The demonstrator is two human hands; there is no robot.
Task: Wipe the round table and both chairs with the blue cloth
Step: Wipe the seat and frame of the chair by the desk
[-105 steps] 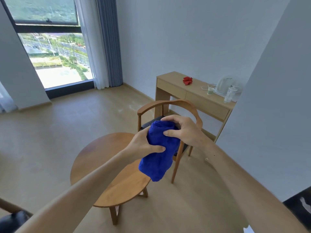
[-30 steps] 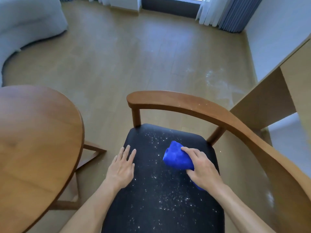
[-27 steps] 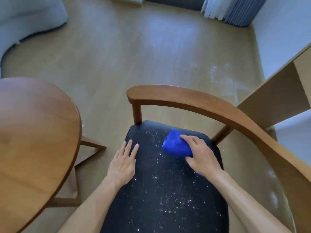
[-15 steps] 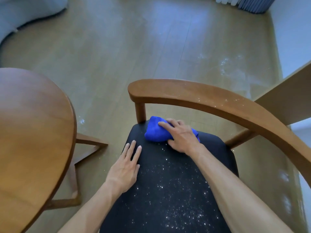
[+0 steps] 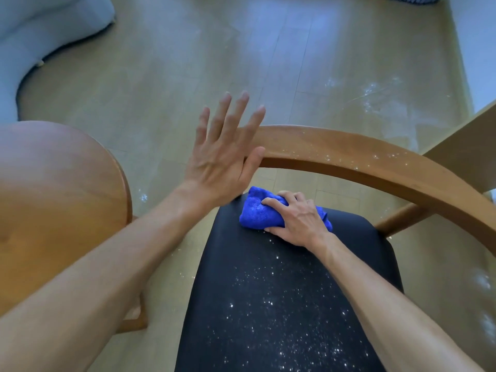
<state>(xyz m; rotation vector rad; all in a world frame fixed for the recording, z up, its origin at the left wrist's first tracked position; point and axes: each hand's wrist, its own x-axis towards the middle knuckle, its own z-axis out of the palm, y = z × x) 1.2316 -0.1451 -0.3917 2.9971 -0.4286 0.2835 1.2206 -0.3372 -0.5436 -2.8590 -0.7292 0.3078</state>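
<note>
1. Where the black seat (image 5: 281, 304) meets its far edge, the blue cloth (image 5: 257, 210) lies bunched, pressed down on the seat.
2. Right hand (image 5: 295, 218): fingers curled over the cloth, grasping it.
3. Left hand (image 5: 222, 151): raised, fingers straight and spread, holding nothing; thumb touches the left end of the chair's curved wooden backrest (image 5: 362, 162).
4. White specks scattered over the near part of the seat, along the backrest, and on the wooden floor (image 5: 188, 63) at far right.
5. Round worktop (image 5: 53, 197): left of the chair, just beside it.
6. Pale upholstered furniture (image 5: 40, 28): far left.
</note>
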